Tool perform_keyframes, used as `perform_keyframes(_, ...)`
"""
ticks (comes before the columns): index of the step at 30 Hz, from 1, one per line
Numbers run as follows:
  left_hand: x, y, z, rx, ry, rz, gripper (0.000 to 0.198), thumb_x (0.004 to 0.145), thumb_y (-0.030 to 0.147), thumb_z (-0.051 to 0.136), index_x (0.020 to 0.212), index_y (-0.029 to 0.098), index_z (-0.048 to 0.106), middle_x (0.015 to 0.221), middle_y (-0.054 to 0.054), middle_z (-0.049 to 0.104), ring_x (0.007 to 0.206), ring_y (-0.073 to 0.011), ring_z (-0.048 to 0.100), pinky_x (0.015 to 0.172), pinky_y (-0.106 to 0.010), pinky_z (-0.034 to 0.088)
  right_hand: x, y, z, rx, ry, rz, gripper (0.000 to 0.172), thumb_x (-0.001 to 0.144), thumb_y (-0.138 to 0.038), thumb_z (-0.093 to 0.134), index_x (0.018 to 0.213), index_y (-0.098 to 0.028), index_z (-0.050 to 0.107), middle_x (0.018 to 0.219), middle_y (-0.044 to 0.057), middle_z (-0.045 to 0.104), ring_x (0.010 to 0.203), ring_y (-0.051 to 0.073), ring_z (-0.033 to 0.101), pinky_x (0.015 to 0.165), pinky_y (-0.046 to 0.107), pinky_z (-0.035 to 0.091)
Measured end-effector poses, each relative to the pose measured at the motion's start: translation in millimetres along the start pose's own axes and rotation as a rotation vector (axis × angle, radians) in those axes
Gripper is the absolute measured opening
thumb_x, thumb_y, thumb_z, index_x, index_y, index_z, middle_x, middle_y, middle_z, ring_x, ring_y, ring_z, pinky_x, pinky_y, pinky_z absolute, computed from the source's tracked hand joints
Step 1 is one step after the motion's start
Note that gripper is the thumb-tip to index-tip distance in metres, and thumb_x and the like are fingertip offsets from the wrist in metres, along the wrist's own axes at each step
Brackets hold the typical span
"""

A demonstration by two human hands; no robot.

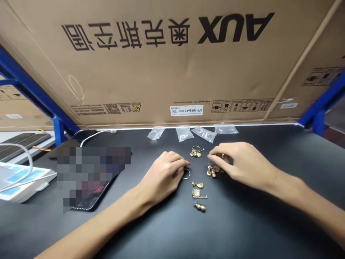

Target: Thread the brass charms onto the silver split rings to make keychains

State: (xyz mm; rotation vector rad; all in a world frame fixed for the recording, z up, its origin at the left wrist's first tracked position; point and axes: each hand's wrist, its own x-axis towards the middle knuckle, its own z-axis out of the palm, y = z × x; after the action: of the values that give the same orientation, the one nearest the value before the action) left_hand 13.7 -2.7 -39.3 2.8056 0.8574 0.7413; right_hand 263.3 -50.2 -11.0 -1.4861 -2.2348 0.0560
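My left hand (168, 172) rests on the black tabletop with curled fingers, closed on a bare silver key ring (186, 174) that sticks out by the fingertips. My right hand (239, 160) is closed in a pinch, thumb and forefinger tips together at a key ring with bronze charms (212, 170); the fingers partly hide it. Another key ring with charms (197, 151) lies between and beyond the hands. Loose below it are a spoon-shaped charm (198, 185), a flat charm with a small rod (198, 194) and a gourd-shaped charm (199, 207).
Several clear plastic bags (184, 133) lie along the table's back edge, before a large cardboard box (172, 79). To the left are a dark, partly blurred device (93, 201), a white cable (94, 135) and a blue-and-white box (25, 180). Blue frame posts (35, 86) flank the table.
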Motion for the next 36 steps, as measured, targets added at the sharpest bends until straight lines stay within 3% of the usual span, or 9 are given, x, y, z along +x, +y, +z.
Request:
perform_keyframes(4,0.8,0.0,0.7,0.000,0.026,0.002,0.023,0.091,0.011,0.049,0.101,0.018,0.068,0.094,-0.005,0.071,0.083,-0.0178,0.061,0.077,-0.034,0.048,1.6,18.8,-6.8,-0.013,-0.217,-0.012,0.015,0.090,-0.037,0.060,0.087,-0.028,0.072,0.070,-0.003,0.070,0.056,0.014,0.060,0.050,0.025,0.038)
perform_keyframes(7,1.0,0.8,-0.6,-0.001,0.003,-0.002,0.023,0.091,0.011,0.048,0.102,0.018,0.068,0.094,-0.005,0.071,0.081,-0.0175,0.061,0.076,-0.033,0.048,0.4,23.2,-5.2,-0.027,-0.248,-0.074,0.014,0.092,-0.033,0.058,0.087,-0.026,0.069,0.075,-0.002,0.070,0.061,0.015,0.062,0.054,0.025,0.039)
perform_keyframes(13,0.7,4.5,-1.5,-0.015,0.023,0.009,0.024,0.091,0.011,0.048,0.103,0.018,0.068,0.093,-0.005,0.071,0.081,-0.0175,0.059,0.075,-0.033,0.048,2.8,25.5,-1.9,-0.073,-0.222,-0.161,0.022,0.099,-0.030,0.047,0.084,-0.023,0.062,0.085,0.000,0.068,0.068,0.015,0.062,0.059,0.027,0.041)
perform_keyframes(18,-0.2,8.1,-1.5,-0.067,0.118,0.012,0.025,0.092,0.010,0.048,0.106,0.018,0.067,0.090,-0.004,0.070,0.080,-0.0165,0.058,0.074,-0.032,0.049,4.7,23.1,-8.4,0.020,-0.131,-0.147,0.023,0.101,-0.034,0.042,0.095,-0.024,0.061,0.093,0.002,0.068,0.075,0.016,0.063,0.067,0.028,0.045)
perform_keyframes(23,2.1,15.7,-5.4,-0.172,0.183,-0.031,0.025,0.091,0.010,0.049,0.106,0.017,0.067,0.088,-0.004,0.070,0.081,-0.0155,0.061,0.075,-0.029,0.051,3.2,15.7,-7.1,0.136,-0.072,-0.098,0.022,0.100,-0.036,0.045,0.093,-0.025,0.063,0.091,0.000,0.070,0.079,0.017,0.065,0.070,0.028,0.046)
perform_keyframes(30,6.8,31.8,-1.8,-0.355,0.156,-0.155,0.020,0.090,0.021,0.060,0.107,0.021,0.070,0.098,-0.005,0.069,0.081,-0.0141,0.063,0.074,-0.026,0.052,0.4,1.2,2.6,0.124,-0.023,-0.138,0.020,0.101,-0.033,0.043,0.096,-0.024,0.059,0.091,0.000,0.069,0.074,0.015,0.063,0.067,0.027,0.044)
perform_keyframes(36,5.8,34.4,2.9,-0.448,0.105,-0.246,0.016,0.091,0.020,0.056,0.095,0.019,0.071,0.087,-0.002,0.069,0.074,-0.0137,0.061,0.068,-0.026,0.049,-4.0,-14.1,9.9,0.221,0.019,-0.104,0.018,0.101,-0.028,0.043,0.098,-0.022,0.060,0.091,0.001,0.069,0.074,0.015,0.063,0.068,0.028,0.045)
